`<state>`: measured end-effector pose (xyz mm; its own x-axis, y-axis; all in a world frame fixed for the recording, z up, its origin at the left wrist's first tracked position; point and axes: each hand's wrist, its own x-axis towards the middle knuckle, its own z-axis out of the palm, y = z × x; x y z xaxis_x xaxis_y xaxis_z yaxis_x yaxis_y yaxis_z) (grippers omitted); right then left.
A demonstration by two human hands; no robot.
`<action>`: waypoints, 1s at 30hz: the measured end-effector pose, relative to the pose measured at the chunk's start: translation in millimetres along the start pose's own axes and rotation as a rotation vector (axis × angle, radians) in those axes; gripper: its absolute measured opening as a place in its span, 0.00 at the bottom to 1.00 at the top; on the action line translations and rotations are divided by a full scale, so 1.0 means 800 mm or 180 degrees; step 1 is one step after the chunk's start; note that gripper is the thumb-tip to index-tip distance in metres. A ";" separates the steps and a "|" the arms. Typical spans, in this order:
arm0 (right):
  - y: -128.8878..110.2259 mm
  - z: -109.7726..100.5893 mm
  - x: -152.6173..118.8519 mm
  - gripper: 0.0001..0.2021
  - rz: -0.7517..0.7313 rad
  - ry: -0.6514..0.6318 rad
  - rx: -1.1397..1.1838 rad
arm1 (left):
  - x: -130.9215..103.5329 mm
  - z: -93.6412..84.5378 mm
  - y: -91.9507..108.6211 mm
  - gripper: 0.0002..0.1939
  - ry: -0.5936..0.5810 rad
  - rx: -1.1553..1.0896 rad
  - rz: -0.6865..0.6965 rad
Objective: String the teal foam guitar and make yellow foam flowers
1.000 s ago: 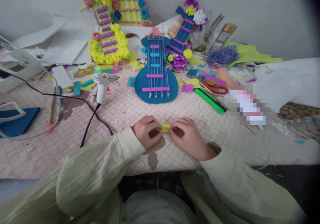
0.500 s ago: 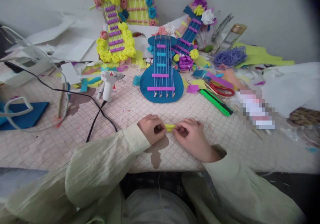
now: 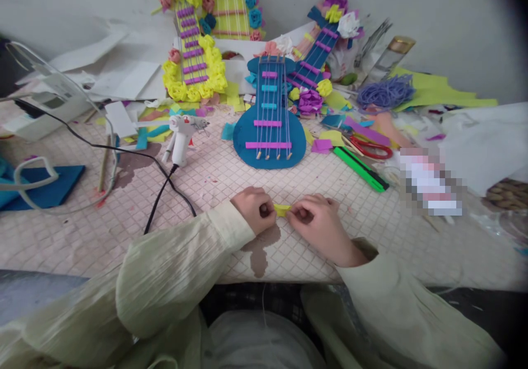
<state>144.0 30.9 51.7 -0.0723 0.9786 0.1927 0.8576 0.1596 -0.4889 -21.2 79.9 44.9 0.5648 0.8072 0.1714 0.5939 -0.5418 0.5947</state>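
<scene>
A small yellow strip (image 3: 282, 210) is stretched between my two hands, low over the table near its front edge. My left hand (image 3: 254, 209) pinches the strip's left end, and my right hand (image 3: 317, 223) pinches its right end. The fingers of both hands are closed and hide the strip's ends. Beyond them lies a blue guitar-shaped piece (image 3: 243, 138) with pink and light-blue bars and purple strings. A white glue gun (image 3: 180, 146) rests to its left, and a green cutter (image 3: 359, 169) lies to its right.
Red-handled scissors (image 3: 371, 148), a bundle of purple string (image 3: 385, 91) and paper scraps lie at the right. Decorated instrument shapes (image 3: 212, 64) lean at the back. A black cable (image 3: 159, 204) crosses the left side, near a dark blue sheet (image 3: 61, 185).
The view has shifted slightly, so most things appear a little further right. The yellow strip looks flatter and wider between my fingers; both hands keep their pinch.
</scene>
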 end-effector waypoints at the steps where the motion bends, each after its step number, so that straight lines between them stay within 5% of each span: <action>1: 0.000 0.000 0.000 0.07 -0.0001 0.0011 0.0003 | 0.000 0.000 0.000 0.04 0.0000 -0.0007 0.0006; 12: -0.003 0.000 -0.005 0.04 0.0033 0.0145 0.0045 | 0.000 -0.002 0.007 0.06 0.0097 0.0007 -0.0193; 20: 0.005 0.003 -0.016 0.12 -0.0944 -0.0016 -0.0309 | 0.003 -0.003 0.009 0.06 -0.0042 0.0098 -0.0257; 30: 0.008 -0.007 -0.019 0.12 -0.0759 0.0175 -0.0259 | 0.003 -0.003 0.004 0.07 -0.0041 0.0052 -0.0085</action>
<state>153.5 16.2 50.2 -0.2516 0.9057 0.3413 0.8579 0.3719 -0.3545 -19.1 80.6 49.0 0.5559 0.8184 0.1454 0.6181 -0.5239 0.5861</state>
